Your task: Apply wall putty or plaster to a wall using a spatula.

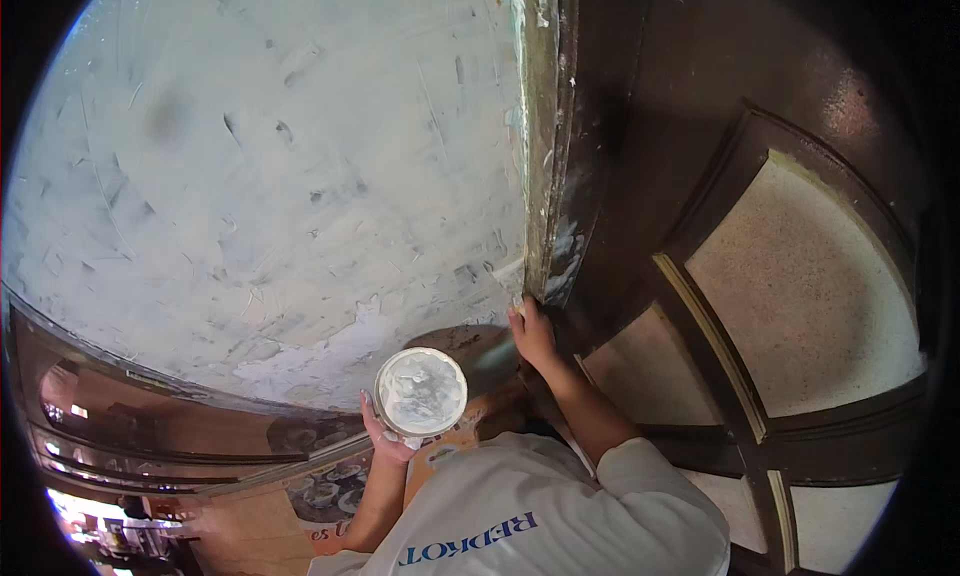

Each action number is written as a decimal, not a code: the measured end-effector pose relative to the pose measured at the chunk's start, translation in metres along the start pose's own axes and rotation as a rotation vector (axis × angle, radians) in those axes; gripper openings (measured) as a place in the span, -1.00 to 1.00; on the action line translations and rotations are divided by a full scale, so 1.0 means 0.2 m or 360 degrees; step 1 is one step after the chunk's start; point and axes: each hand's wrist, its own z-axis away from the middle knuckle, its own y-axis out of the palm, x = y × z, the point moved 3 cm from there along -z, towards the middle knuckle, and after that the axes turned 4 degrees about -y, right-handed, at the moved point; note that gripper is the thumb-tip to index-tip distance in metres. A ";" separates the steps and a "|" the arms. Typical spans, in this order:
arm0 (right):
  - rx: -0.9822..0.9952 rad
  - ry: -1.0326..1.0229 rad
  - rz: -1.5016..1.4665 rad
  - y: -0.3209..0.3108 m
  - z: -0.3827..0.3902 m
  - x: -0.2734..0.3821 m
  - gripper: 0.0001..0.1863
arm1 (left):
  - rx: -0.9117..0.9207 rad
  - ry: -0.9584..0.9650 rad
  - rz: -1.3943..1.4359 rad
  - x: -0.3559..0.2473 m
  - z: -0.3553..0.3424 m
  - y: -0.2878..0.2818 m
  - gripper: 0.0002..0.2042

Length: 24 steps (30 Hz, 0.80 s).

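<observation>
My left hand (pixel 385 436) is closed around the side of a round tub (pixel 463 396), holding it up in front of my chest. White putty (pixel 425 388) is smeared over its inside. Farther right, my right hand (pixel 533 331) grips a putty knife (pixel 508 276), whose pale blade lies against the wall beside the door frame; its handle is mostly hidden by my fingers. The wall (pixel 300 186) is coated in uneven pale plaster with darker scrapes, and a whiter patch (pixel 320 351) lies along its lower part.
A worn wooden frame (pixel 545 126) with chipped paint edges the wall. To its right stands a dark panelled door (pixel 800 286) with light speckled panels. A printed orange and white sheet (pixel 330 496) lies low on the left, near shiny brown boards (pixel 150 406).
</observation>
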 end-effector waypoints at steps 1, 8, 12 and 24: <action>0.0070 -0.0002 0.0055 0.02 0.08 -0.06 -0.60 | -0.0074 0.0059 -0.0006 -0.01 0.00 0.00 -0.28; 0.0520 -0.0056 -0.0395 -0.06 0.18 0.35 -0.59 | -0.0220 0.0444 -0.0015 -0.11 0.13 0.03 -0.31; 0.1146 -0.0494 -0.0370 -0.20 -0.01 1.00 -0.66 | -0.0386 0.0777 0.0074 -0.21 0.26 0.16 -0.33; 0.1603 -0.1038 0.0075 -0.14 -0.18 1.45 -0.69 | -0.0437 0.1472 -0.0190 -0.24 0.41 0.30 -0.32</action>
